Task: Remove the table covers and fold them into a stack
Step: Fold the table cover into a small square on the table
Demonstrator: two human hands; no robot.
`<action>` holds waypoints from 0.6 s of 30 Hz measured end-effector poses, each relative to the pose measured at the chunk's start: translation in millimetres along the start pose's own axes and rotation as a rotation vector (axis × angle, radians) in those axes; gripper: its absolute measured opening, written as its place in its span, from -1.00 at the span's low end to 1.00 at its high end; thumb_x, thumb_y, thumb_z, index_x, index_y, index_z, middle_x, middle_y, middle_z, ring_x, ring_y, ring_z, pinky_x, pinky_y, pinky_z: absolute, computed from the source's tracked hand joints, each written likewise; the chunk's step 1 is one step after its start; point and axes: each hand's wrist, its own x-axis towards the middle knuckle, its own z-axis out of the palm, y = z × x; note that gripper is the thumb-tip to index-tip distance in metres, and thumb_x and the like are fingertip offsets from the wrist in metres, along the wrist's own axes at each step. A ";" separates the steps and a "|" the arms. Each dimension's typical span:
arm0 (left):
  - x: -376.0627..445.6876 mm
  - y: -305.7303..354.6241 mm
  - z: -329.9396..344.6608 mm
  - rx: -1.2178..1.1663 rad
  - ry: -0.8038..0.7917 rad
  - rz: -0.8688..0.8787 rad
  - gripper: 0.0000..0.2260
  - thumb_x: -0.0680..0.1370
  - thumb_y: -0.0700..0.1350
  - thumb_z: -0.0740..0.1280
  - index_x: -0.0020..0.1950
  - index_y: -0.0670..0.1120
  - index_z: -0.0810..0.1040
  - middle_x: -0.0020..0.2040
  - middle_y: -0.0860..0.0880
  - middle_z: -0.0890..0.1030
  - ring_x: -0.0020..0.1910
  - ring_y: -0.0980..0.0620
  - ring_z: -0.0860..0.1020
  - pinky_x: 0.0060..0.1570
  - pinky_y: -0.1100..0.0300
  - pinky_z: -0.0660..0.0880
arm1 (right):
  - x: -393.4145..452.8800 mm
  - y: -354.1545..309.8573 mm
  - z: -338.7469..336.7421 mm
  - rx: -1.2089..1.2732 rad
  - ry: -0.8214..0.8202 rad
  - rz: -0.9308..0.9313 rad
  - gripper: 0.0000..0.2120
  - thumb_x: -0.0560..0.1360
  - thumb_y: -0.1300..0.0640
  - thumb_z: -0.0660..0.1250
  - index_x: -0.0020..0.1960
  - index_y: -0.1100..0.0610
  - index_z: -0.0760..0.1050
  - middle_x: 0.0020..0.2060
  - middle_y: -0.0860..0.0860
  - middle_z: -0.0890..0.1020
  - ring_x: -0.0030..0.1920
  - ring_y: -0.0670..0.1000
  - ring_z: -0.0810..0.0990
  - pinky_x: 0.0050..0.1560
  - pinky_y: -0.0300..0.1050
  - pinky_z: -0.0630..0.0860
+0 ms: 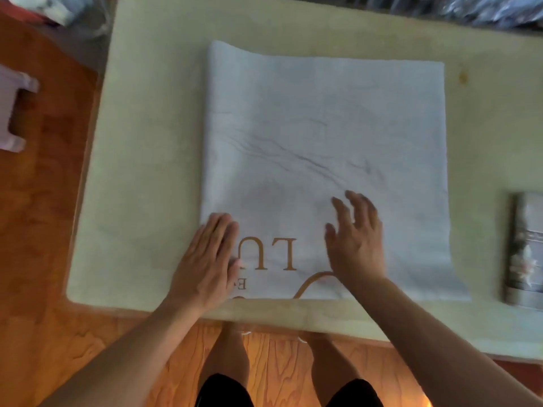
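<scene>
A white table cover [323, 136], folded to a rough square, lies flat on the pale tabletop [152, 142], occupying its middle and reaching almost to the near edge. The cover's left side shows a rounded fold; its far left corner sits slightly proud of the far edge line. Gold lettering [274, 254], including "LU", reads upside down from the camera and lies near the cover's near edge, with a curved gold mark beside it partly hidden under the right wrist. Faint grey creases cross the middle of the cloth. The left hand [208, 259] rests palm down on the cover's near left corner, fingers straight and together, overlapping the cover's left edge; its grip is released and closes on nothing. The right hand [355, 239] is over the cover's near middle, fingers spread and slightly curled, grip likewise released; whether the palm touches the cloth cannot be told, as the hand is blurred. A flat grey rectangular object [526, 251] with a pale printed pattern lies near the tabletop's right edge, well apart from the cover; its nature cannot be told. Beyond the near edge the person's bare legs stand on a wooden floor [44, 201]. A pale plastic item [14, 110] sits on the floor off the tabletop's left edge. Crumpled material lies past the far edge, too blurred to identify.
</scene>
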 end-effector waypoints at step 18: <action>1.1 -9.8 18.2 -0.136 0.137 0.011 -0.38 0.62 0.04 0.21 0.59 -0.26 0.22 0.62 -0.26 0.14 0.63 -0.24 0.06 0.55 -0.16 0.19 | 320.4 -203.8 82.7 -0.193 -0.123 -0.186 -0.27 0.64 -0.25 -0.18 0.65 0.18 -0.10 0.64 0.07 -0.07 0.63 0.13 -0.16 0.60 0.12 -0.18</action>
